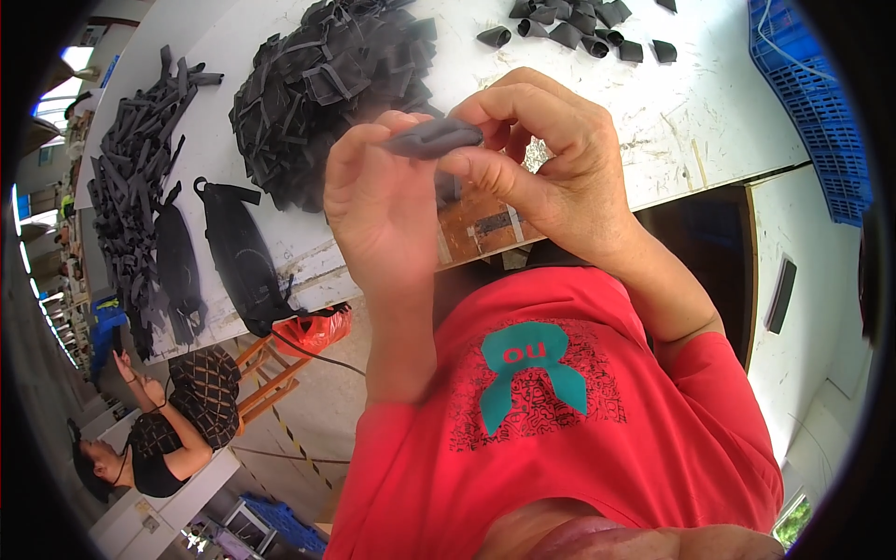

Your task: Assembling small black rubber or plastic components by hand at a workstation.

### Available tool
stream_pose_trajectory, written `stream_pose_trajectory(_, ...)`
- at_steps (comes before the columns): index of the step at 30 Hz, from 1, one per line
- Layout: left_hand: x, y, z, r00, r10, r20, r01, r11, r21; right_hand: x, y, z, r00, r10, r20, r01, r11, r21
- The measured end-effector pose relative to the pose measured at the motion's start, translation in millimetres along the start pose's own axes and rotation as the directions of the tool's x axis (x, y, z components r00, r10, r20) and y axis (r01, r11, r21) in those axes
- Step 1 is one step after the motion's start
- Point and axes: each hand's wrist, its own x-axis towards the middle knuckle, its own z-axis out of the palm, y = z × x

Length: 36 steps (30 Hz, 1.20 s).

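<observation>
White worktop [644,121], scuffed; bare stretch rightward, front edge near the hands. Right hand [555,163] pinches a folded, soft-looking dark-grey piece [434,139], raised above; left hand [381,201], fingers curled, holds its other end, thumb placement blurred. Flat, matte black pieces [327,103] heaped beyond.

Between the left grip [385,210] and right grip [565,163], the folded piece [431,138] is dark grey. Beyond the left grip, the heap [313,98] is charcoal black, on a white, brown-scuffed tabletop [644,121]. Well right of the right grip, the crate [810,98] is blue. Nearer than both grips, the shirt [677,439] is red, its print [527,347] teal over black squiggles. Left of the left grip, the pouch [241,252] is black.
</observation>
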Motion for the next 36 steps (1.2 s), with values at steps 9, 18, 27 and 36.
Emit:
stream_pose_trajectory(9,-12,-5,-5,0.994,0.109,0.005,-0.1,0.892,0.441,-12,31,8,0.991,-0.117,-0.066,0.117,0.993,0.005)
stream_pose_trajectory(18,-5,1,2,0.998,0.052,-0.045,0.014,0.492,0.87,-4,15,-8,0.991,-0.111,0.074,0.125,0.966,-0.226)
stream_pose_trajectory(27,-26,-40,-61,0.991,0.042,0.125,-0.102,-0.359,0.928,10,48,-33,0.963,0.248,-0.106,-0.23,0.961,0.156)
stream_pose_trajectory(36,-28,-41,-81,0.999,0.046,0.018,-0.012,-0.13,0.991,-63,60,6,0.736,0.614,0.285,-0.674,0.706,0.22)
